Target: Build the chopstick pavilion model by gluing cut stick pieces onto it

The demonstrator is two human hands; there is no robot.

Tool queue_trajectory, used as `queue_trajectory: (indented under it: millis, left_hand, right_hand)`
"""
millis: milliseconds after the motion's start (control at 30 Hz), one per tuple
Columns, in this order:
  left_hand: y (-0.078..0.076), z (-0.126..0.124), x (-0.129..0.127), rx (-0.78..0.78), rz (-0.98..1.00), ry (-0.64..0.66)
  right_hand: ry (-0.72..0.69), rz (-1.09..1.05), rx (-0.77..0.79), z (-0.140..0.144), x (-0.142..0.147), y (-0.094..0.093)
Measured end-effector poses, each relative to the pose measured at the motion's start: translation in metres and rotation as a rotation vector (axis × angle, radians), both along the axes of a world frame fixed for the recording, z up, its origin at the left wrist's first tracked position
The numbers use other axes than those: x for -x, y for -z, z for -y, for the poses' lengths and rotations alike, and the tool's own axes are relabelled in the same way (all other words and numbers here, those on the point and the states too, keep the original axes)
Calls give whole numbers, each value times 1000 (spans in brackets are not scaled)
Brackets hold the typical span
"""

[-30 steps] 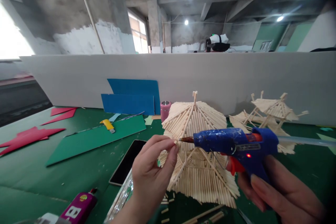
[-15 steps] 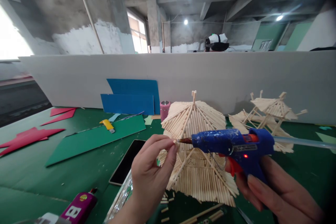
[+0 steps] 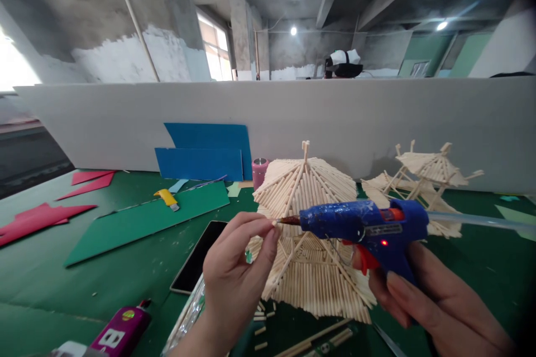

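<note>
My right hand (image 3: 422, 295) is wrapped round the handle of a blue glue gun (image 3: 355, 223) with a red trigger and a lit red light. A clear glue stick (image 3: 477, 219) sticks out of its back end. Thumb and forefinger of my left hand (image 3: 240, 268) pinch a small piece of wooden stick (image 3: 275, 223), mostly hidden by the fingertips. The gun's brown nozzle is at this piece. Behind both hands stands a model pavilion (image 3: 318, 290) of thin wooden sticks with a tiered roof, partly covered by the gun.
A second stick model (image 3: 431, 173) stands at the right. Left on the green table lie a phone (image 3: 196, 259), a purple bottle (image 3: 121, 329), a yellow utility knife (image 3: 166, 198), green board (image 3: 146, 223) and red sheets (image 3: 46, 220). Loose sticks (image 3: 314, 340) lie in front.
The whole view has shifted slightly, so things sit a little farther left and higher. Both hands keep the same hold, with the nozzle still at the small stick piece.
</note>
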State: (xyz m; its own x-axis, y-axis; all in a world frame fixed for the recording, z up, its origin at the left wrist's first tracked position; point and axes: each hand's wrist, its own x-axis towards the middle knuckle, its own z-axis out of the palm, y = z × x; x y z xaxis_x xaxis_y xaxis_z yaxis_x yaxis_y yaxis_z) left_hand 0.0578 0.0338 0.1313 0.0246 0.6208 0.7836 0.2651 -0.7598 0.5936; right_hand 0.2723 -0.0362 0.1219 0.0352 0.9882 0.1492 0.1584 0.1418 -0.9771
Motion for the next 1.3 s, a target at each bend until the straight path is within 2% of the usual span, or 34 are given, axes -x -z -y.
queue_trajectory:
  millis: [233,467,667,833,1300]
  left_hand:
    - [1,0,0,8,16,15]
    - [0,-1,0,-15,15,13]
    - [0,0,-1,-21,7,6]
    - [0,0,-1,-28,8,3]
    - [0,0,-1,3,14,12]
  right_hand:
    - [26,-64,10,0,1,2]
    - [24,-171,137,2,8,-4]
    - [40,-122,107,1,3,0]
    - [22,-133,152,2,5,-2]
    - [61,-244,157,2,12,-4]
